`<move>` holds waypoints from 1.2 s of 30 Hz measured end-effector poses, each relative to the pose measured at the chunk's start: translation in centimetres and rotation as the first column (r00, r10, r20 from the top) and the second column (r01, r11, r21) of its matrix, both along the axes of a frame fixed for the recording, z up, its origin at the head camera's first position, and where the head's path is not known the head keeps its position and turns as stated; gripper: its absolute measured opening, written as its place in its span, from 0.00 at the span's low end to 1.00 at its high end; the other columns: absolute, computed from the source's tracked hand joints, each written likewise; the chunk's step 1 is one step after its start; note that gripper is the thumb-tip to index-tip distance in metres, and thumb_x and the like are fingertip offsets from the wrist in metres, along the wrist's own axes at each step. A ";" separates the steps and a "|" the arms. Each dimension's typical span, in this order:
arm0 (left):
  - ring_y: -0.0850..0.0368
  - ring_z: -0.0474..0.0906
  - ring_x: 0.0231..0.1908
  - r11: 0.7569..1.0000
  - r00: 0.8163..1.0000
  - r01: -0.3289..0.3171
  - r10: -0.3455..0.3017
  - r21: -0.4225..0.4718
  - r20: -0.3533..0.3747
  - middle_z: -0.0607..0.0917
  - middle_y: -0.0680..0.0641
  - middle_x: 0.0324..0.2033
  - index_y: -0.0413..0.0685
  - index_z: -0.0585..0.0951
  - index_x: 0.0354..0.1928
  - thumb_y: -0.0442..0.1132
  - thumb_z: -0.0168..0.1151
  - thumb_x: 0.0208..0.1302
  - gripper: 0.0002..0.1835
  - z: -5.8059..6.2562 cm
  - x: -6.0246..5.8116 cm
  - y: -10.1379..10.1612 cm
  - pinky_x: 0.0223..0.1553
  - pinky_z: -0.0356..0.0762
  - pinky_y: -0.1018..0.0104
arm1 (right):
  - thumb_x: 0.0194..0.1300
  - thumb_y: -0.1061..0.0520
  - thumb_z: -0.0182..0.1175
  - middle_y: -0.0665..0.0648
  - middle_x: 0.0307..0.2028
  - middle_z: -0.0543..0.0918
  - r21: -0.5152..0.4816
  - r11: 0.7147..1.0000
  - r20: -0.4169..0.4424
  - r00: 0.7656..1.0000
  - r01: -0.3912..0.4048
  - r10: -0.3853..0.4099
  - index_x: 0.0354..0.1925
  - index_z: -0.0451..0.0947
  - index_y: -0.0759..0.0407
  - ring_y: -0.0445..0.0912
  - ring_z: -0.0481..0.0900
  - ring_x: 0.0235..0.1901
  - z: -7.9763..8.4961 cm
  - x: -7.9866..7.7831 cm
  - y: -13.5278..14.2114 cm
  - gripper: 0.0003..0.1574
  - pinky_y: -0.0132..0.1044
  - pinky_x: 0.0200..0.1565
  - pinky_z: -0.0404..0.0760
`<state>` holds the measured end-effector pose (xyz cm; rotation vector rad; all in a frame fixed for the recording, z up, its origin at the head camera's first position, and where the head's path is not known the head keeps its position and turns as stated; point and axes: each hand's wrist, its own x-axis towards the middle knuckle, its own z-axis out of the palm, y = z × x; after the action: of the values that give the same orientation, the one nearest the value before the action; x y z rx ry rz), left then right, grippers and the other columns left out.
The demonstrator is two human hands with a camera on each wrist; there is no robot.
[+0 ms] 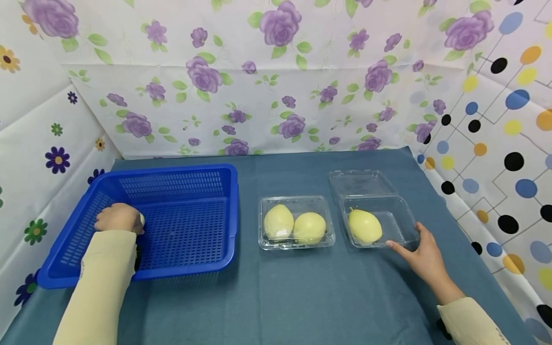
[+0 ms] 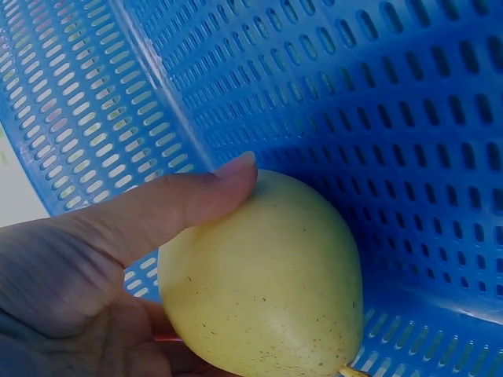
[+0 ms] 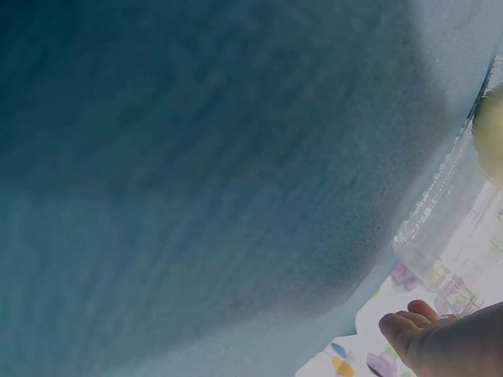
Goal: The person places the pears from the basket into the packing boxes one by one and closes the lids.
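Inside the blue basket, my left hand [image 1: 118, 218] grips a pale yellow pear [image 2: 267, 275], thumb across its top and fingers beneath it; a short stem shows low on the pear. At the right, my right hand [image 1: 424, 254] rests at the near right corner of an open clear plastic box [image 1: 398, 225], thumb at the front rim and fingers along the right side, spread and fairly straight. One pear [image 1: 365, 226] lies in that box's left part. The box's lid [image 1: 364, 183] is tipped back behind it.
The blue basket [image 1: 189, 273] has slotted walls and stands at the left. Between basket and open box sits a closed clear box [image 1: 297, 247] holding two pears [image 1: 278, 222]. A blue-grey cloth [image 1: 297, 297] covers the table. Patterned sheets [image 1: 258, 110] rise at the back and sides.
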<state>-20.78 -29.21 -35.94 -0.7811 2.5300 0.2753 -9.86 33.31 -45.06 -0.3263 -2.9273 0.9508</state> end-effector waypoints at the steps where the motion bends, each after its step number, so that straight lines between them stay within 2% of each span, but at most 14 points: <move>1: 0.26 0.57 0.58 1.000 1.000 -0.004 0.004 0.003 -0.005 0.57 0.16 0.58 0.12 0.46 0.64 0.39 0.64 0.59 0.48 0.0 0.0 0.0 0.61 0.64 0.41 | 0.59 0.38 0.63 0.82 0.65 0.52 -0.001 1.000 0.002 1.000 -0.002 0.002 0.71 0.37 0.75 0.75 0.54 0.62 0.0 0.0 0.0 0.67 0.71 0.55 0.60; 7: 0.27 0.62 0.53 1.000 1.000 0.006 -0.006 0.028 -0.011 0.61 0.16 0.54 0.11 0.50 0.62 0.40 0.65 0.58 0.46 0.3 -0.1 0.1 0.53 0.72 0.43 | 0.59 0.37 0.63 0.82 0.65 0.52 0.000 1.000 0.010 1.000 0.001 -0.001 0.71 0.36 0.75 0.75 0.54 0.62 -0.2 -0.1 0.1 0.68 0.71 0.55 0.60; 11: 0.26 0.61 0.55 0.999 0.999 0.037 -0.037 0.019 -0.001 0.60 0.15 0.55 0.10 0.50 0.62 0.40 0.66 0.57 0.47 0.4 -0.3 0.0 0.54 0.71 0.43 | 0.58 0.38 0.64 0.82 0.65 0.52 0.001 1.000 0.004 1.000 0.005 -0.005 0.71 0.37 0.75 0.75 0.54 0.62 -0.4 0.0 0.0 0.67 0.71 0.56 0.60; 17: 0.32 0.66 0.47 0.999 0.999 0.027 -0.027 0.018 -0.030 0.66 0.20 0.50 0.13 0.59 0.59 0.41 0.67 0.55 0.42 0.1 -0.3 -0.4 0.47 0.76 0.46 | 0.58 0.38 0.64 0.82 0.65 0.53 0.004 1.000 -0.004 1.000 0.004 -0.004 0.71 0.37 0.76 0.75 0.54 0.62 -0.3 0.0 0.0 0.67 0.71 0.56 0.60; 20: 0.34 0.66 0.44 1.000 0.999 0.020 -0.019 0.018 -0.034 0.67 0.21 0.48 0.13 0.59 0.57 0.41 0.67 0.54 0.42 0.0 -0.2 -0.5 0.44 0.77 0.48 | 0.59 0.37 0.64 0.82 0.65 0.53 0.005 1.000 0.000 1.000 0.002 -0.002 0.71 0.37 0.75 0.75 0.54 0.62 -0.3 0.0 0.0 0.67 0.71 0.55 0.60; 30: 0.34 0.66 0.46 0.996 0.997 -0.039 0.044 0.081 -0.058 0.67 0.22 0.47 0.13 0.56 0.59 0.44 0.67 0.52 0.46 0.1 -0.4 -0.5 0.48 0.75 0.48 | 0.58 0.37 0.64 0.82 0.65 0.52 -0.001 1.000 0.004 1.000 0.002 -0.002 0.71 0.36 0.75 0.75 0.54 0.62 -0.4 -0.1 0.1 0.68 0.71 0.55 0.60; 36: 0.33 0.65 0.46 0.987 1.000 0.001 0.003 0.161 -0.027 0.67 0.23 0.48 0.16 0.55 0.61 0.47 0.65 0.54 0.47 0.3 -0.7 -0.5 0.50 0.71 0.46 | 0.58 0.38 0.64 0.82 0.65 0.53 -0.002 1.000 -0.010 1.000 -0.003 0.003 0.71 0.37 0.75 0.75 0.55 0.62 -0.4 -0.1 0.2 0.67 0.71 0.55 0.60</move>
<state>-21.44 -29.69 -35.62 -0.7203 2.4952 0.4869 -9.99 33.48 -45.46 -0.3158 -2.9188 0.9528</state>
